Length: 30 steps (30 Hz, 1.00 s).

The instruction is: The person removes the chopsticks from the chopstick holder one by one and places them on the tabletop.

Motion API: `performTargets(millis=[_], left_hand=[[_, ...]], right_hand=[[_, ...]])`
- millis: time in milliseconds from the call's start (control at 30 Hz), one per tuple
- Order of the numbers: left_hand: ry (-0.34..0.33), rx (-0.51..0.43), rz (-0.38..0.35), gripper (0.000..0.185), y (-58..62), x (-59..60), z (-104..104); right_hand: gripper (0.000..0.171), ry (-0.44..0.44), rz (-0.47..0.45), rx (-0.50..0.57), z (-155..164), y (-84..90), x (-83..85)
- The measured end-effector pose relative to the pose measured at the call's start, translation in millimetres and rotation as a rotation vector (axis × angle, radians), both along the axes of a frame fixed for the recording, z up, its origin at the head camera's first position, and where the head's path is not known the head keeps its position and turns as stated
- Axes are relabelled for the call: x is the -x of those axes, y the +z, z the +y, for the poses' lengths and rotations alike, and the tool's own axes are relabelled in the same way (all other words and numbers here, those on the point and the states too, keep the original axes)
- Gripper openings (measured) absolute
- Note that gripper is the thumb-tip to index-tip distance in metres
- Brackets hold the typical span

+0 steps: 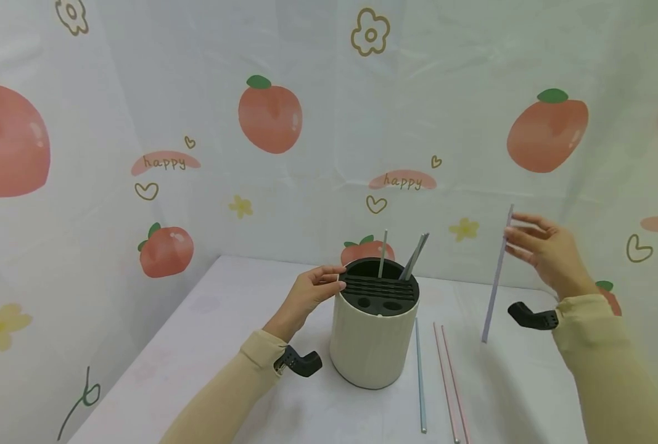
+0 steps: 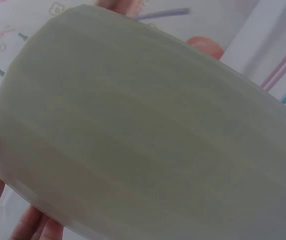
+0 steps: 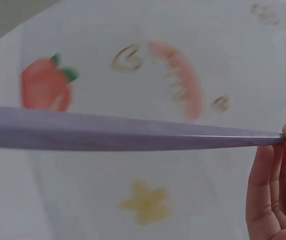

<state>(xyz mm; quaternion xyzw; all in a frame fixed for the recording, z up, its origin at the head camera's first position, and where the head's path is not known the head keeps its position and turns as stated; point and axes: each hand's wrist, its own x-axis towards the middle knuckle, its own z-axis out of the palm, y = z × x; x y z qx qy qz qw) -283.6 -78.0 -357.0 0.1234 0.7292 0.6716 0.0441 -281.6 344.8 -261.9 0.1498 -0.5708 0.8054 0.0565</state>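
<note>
Filling my left wrist view almost wholly is the cream holder [image 2: 143, 130], because my left hand [image 1: 309, 293] rests against its rim with fingers [image 1: 329, 274] gently bent and touching, steadying rather than clutching. My right hand [image 1: 547, 253] is raised over the right side of the surface [image 1: 223, 333], its fingertips [image 3: 270, 200] pinching the top end of a lilac straw [image 1: 496, 277] that hangs nearly upright, its lower tip just off the cloth. Outward from there, the holder stands near the middle, its black slotted insert [image 1: 381, 290] already carrying three grey straws [image 1: 412, 256]. Beside it, toward the near edge, lie a blue straw [image 1: 420, 376] and two pink straws [image 1: 449, 382]. I judge the work about half done: three are in, one is in hand, three remain flat.
</note>
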Motion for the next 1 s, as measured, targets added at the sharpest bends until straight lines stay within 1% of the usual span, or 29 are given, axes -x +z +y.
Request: performTargets(millis=[133, 233, 300, 333, 400, 467, 533, 600, 700, 867, 1000], left_hand=[[0.005, -0.001, -0.006, 0.038, -0.1, -0.5, 0.3], [0.005, -0.003, -0.007, 0.038, -0.5, -0.1, 0.2], [0.005, -0.005, -0.008, 0.038, -0.8, 0.2, 0.1], [0.005, -0.004, -0.007, 0.038, -1.1, 0.4, 0.0], [0.003, -0.005, -0.004, 0.038, -1.4, 0.6, -0.1], [-0.001, -0.007, 0.001, 0.038, -1.7, 0.8, 0.0], [-0.007, -0.01, 0.003, 0.038, -2.0, 1.1, 0.1], [-0.011, -0.014, 0.004, 0.038, -1.9, 1.2, 0.4], [-0.013, -0.015, 0.0, 0.038, -1.9, 1.7, 0.5], [-0.011, -0.01, 0.006, 0.038, -1.0, 1.8, 0.2], [-0.006, -0.01, 0.0, 0.037, 0.0, 0.7, 0.8]], right_hand=[[0.031, 0.032, -0.122, -0.178, 9.8, -53.1, 1.5], [0.029, 0.019, -0.218, -0.321, 11.1, -91.6, 2.0], [0.024, -0.007, -0.287, -0.426, 9.7, -114.1, 1.3], [0.024, -0.016, -0.319, -0.471, 8.2, -124.1, 0.6], [0.034, -0.033, -0.375, -0.531, 4.6, -141.9, -0.6], [0.045, -0.041, -0.428, -0.568, 0.8, -156.4, -2.8], [0.049, -0.04, -0.469, -0.589, -2.8, -168.6, -4.7], [0.048, -0.051, -0.507, -0.596, -6.8, -177.7, -6.7], [0.046, -0.059, -0.526, -0.627, -13.1, -187.5, -9.5], [0.045, -0.097, -0.537, -0.69, -23.5, -193.8, -11.3], [0.042, -0.146, -0.562, -0.712, -29.0, -194.4, -11.3]])
